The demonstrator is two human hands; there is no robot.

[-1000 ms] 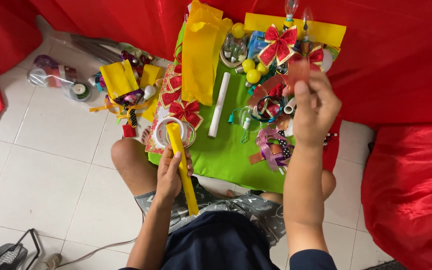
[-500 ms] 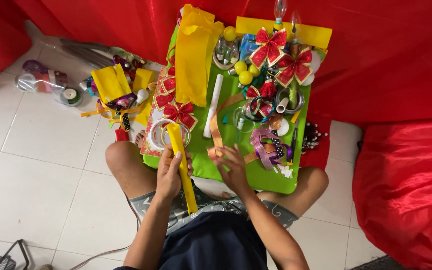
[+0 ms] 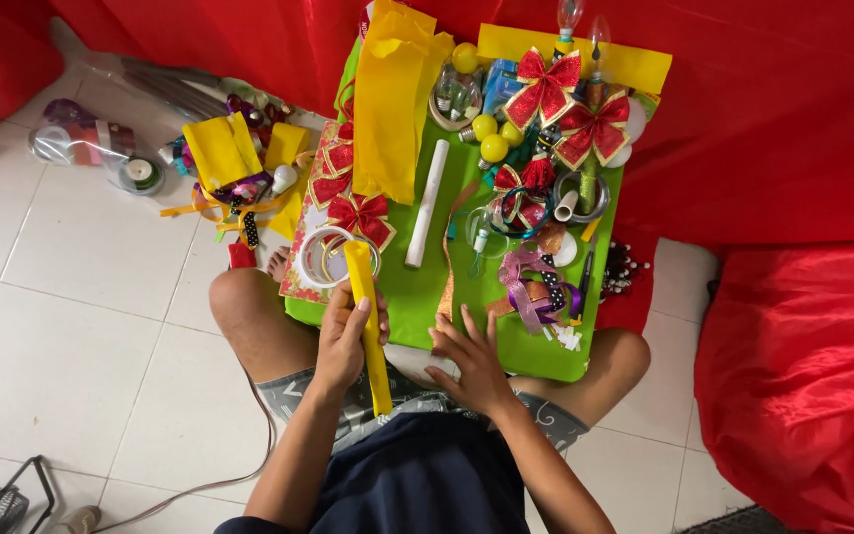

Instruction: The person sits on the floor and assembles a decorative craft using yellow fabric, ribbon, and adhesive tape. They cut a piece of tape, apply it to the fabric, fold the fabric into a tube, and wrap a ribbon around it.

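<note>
To do this step well, keep the long yellow strip (image 3: 369, 326) steady and straight while the free hand picks up the ribbon end without dragging neighbouring trimmings. The left hand (image 3: 346, 341) wraps the strip near its middle, fingers (image 3: 363, 314) clamped around it; the strip runs from the tape ring (image 3: 326, 257) at 12 o'clock down toward the lap at 6. The right hand (image 3: 471, 361) lies flat on the green surface (image 3: 417, 292), fingers spread apart, holding nothing, tips touching the orange ribbon (image 3: 447, 282) just at 11 o'clock.
</note>
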